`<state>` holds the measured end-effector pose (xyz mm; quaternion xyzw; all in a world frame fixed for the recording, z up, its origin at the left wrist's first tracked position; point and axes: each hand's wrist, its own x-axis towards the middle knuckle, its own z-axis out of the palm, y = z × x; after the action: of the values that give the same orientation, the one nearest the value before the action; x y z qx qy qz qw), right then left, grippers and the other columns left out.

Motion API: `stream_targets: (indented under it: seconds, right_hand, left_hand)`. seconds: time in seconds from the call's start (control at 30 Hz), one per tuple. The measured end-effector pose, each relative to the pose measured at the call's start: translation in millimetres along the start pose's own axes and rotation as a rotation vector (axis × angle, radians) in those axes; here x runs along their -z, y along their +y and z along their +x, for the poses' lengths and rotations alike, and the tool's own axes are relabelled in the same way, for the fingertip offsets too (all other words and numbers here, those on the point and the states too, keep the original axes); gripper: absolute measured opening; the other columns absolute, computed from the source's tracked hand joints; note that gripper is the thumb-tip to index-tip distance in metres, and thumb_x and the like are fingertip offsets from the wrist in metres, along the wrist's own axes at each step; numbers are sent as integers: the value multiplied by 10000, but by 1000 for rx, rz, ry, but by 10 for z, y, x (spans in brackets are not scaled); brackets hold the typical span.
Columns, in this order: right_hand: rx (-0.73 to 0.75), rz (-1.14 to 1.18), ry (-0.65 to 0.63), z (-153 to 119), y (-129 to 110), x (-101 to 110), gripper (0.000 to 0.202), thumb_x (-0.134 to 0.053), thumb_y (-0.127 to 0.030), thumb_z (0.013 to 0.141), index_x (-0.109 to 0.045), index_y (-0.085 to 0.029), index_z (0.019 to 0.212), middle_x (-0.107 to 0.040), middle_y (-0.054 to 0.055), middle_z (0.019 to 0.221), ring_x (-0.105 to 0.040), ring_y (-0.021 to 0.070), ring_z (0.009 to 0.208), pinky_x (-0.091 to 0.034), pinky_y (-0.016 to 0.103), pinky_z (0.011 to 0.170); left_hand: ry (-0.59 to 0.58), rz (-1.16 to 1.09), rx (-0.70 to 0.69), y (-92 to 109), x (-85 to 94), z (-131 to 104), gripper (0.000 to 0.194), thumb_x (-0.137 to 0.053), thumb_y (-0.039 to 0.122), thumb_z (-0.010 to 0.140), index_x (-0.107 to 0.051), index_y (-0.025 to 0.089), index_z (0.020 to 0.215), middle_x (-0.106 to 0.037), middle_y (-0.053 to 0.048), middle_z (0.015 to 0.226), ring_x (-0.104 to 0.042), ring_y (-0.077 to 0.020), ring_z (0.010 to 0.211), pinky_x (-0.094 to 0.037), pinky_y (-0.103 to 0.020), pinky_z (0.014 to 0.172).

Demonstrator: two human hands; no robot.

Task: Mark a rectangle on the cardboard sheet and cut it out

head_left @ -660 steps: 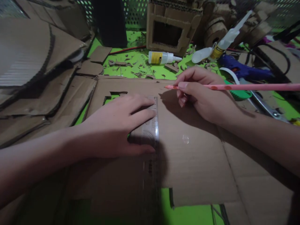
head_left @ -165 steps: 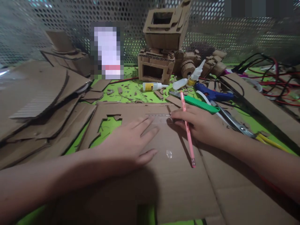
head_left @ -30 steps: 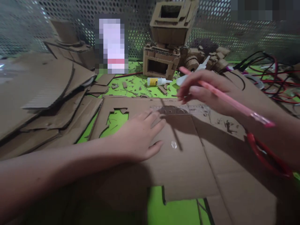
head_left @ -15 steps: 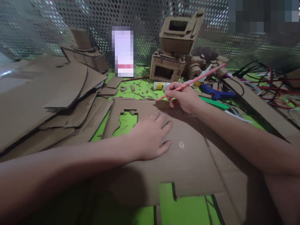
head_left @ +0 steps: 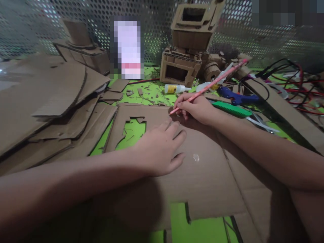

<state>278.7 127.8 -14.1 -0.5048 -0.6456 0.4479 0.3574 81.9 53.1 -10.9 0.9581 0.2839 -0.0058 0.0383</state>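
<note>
A large cardboard sheet [head_left: 202,182] with cut-out openings lies over the green table [head_left: 199,229]. My left hand [head_left: 162,146] rests flat on it, fingers spread, just right of a rectangular cut-out. In my right hand [head_left: 194,108] is a pink pencil [head_left: 210,84], held slanted with its tip down at the sheet's far part, just beyond my left fingertips. Whether the tip touches the cardboard is hard to tell. A small clear patch, perhaps dried glue [head_left: 196,157], shows on the sheet to the right of my left thumb.
Cardboard pieces [head_left: 58,101] are stacked at left. Behind my right hand lie a glue bottle [head_left: 174,89], a green cutter [head_left: 231,109] and a blue glue gun [head_left: 238,97]. Cardboard boxes [head_left: 179,69] stand at the back; tangled wires [head_left: 298,84] lie at right. Scraps litter the table.
The pencil tip has moved slightly toward me on the sheet, and my right hand has shifted a little. My left hand stays in place. The camera view has shifted slightly.
</note>
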Motion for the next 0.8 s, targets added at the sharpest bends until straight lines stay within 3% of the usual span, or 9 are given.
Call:
stream_targets:
  seconds: [0.27, 0.5, 0.8]
  right_hand:
    - [-19, -96, -10, -15, -89, -33, 253, -590, -31, 850, -677, -189, 674, -611, -42, 561, -468, 68, 418, -333, 215, 413]
    - [53, -159, 52, -12, -45, -16, 254, -597, -27, 792, -646, -201, 613, -646, -28, 602, -496, 84, 523, -361, 216, 477]
    - [14, -192, 91, -65, -92, 4, 291, -541, -38, 788, -545, -220, 561, -544, -44, 502, -455, 84, 393, -302, 237, 393]
  left_hand:
    - [23, -5, -19, -14, -4, 18, 581, -493, 438, 1025, -640, 52, 1434, -604, -321, 1513, -595, -507, 1406, -532, -653, 1142]
    - [-15, 15, 6, -13, 12, 25, 594, -488, 445, 1031, -617, 60, 1465, -568, -321, 1564, -581, -498, 1436, -552, -630, 1132]
    - [-9, 31, 10, -3, 29, 13, 570, -495, 445, 1035, -643, 64, 1433, -580, -323, 1564, -584, -498, 1447, -550, -630, 1143]
